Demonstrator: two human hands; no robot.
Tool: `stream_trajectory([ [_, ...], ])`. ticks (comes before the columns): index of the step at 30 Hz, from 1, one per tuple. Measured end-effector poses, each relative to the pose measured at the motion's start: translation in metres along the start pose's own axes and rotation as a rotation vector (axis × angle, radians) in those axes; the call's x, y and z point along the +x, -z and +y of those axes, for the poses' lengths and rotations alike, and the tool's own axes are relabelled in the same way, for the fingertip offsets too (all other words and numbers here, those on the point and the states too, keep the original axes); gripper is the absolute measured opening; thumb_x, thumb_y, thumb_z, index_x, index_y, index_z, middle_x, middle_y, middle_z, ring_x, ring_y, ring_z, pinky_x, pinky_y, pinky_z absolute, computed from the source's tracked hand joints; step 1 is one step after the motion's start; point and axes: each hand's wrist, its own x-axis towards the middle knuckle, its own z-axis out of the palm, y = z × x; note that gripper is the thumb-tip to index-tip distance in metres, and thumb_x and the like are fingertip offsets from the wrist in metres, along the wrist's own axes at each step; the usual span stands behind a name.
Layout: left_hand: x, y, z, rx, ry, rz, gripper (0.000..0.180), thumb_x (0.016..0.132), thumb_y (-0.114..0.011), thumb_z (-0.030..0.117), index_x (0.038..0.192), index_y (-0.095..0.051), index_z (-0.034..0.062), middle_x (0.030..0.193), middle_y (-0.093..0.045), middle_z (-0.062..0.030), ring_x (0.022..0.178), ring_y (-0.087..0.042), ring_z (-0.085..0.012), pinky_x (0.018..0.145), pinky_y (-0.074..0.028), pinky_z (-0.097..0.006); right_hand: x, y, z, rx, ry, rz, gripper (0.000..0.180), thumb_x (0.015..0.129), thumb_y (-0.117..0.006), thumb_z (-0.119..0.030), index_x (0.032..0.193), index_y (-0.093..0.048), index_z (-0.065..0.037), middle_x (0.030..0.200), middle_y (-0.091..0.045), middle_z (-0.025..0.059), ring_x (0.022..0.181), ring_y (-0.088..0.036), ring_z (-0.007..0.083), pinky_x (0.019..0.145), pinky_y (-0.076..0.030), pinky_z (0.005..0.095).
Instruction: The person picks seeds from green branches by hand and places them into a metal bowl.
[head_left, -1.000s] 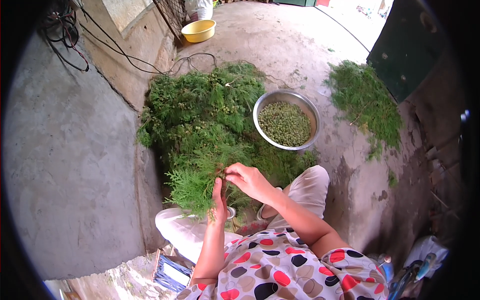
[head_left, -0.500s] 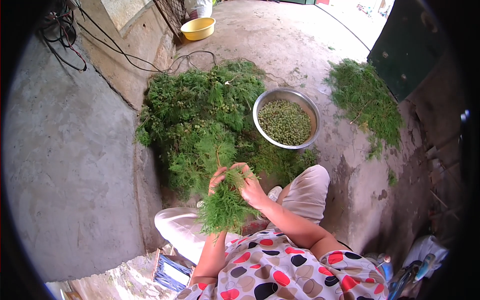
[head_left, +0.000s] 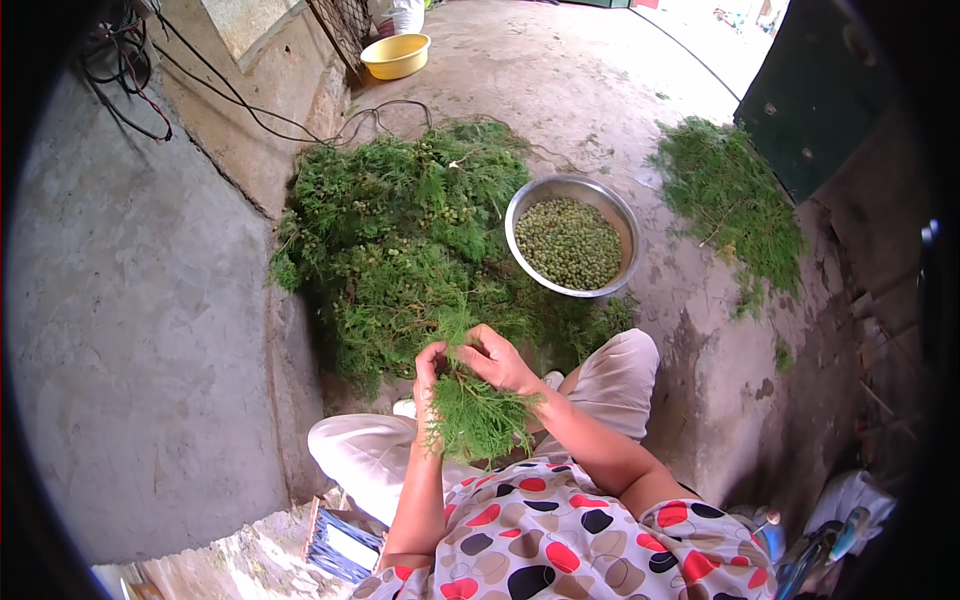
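A leafy green conifer sprig [head_left: 480,415] is between my hands, its feathery foliage hanging toward my lap. My left hand [head_left: 428,372] is closed around its stem side. My right hand [head_left: 498,362] has its fingers bent and pinched at the upper part of the sprig, close to the left fingers. Just beyond lies a big heap of cut conifer branches [head_left: 390,225] bearing small green cones. To its right, a round metal basin [head_left: 572,182] holds many loose green cones [head_left: 567,245]. Whatever sits between my fingertips is too small to make out.
A smaller pile of green branches [head_left: 728,205] lies at the right, by a dark green door panel [head_left: 820,90]. At the far left stands a yellow basin [head_left: 396,57]. Black cables [head_left: 240,100] run along the left wall to the floor.
The sprig has turned in my hands, its foliage swinging slightly right and its upper end no longer reaching as far forward. My right fingers have closed in toward the left hand.
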Motion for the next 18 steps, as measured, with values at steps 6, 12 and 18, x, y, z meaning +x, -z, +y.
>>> stream_trajectory([
  [6,-0.003,-0.006,-0.025,-0.13,-0.043,0.118,0.044,0.076,-0.062,0.003,0.116,-0.043,0.0052,0.106,-0.052,-0.0087,0.096,-0.053,-0.0194,0.087,-0.042,-0.031,-0.011,-0.016,-0.031,-0.21,0.129,0.139,0.022,0.085,-0.059,-0.02,0.089,-0.048,-0.002,0.068,-0.055,0.014,0.058,-0.055,0.0212,0.053,-0.043,0.0298],
  [12,0.006,0.002,-0.066,-0.659,0.017,0.266,0.039,0.081,-0.055,0.005,0.116,-0.039,0.0064,0.103,-0.049,-0.0073,0.088,-0.052,-0.0161,0.072,-0.046,-0.027,-0.028,-0.03,-0.078,-0.283,0.398,0.123,0.021,0.082,-0.063,-0.013,0.088,-0.045,-0.003,0.066,-0.055,0.0091,0.053,-0.054,0.0163,0.049,-0.042,0.0285],
  [18,0.008,0.018,-0.056,-0.811,0.21,0.359,0.03,0.086,-0.047,0.009,0.114,-0.037,0.0078,0.094,-0.052,-0.0107,0.078,-0.054,-0.0198,0.068,-0.049,-0.031,0.003,0.023,-0.11,-0.463,0.764,0.381,0.018,0.077,-0.055,0.005,0.093,-0.052,-0.003,0.087,-0.055,0.0133,0.076,-0.057,0.0227,0.064,-0.047,0.0296],
])
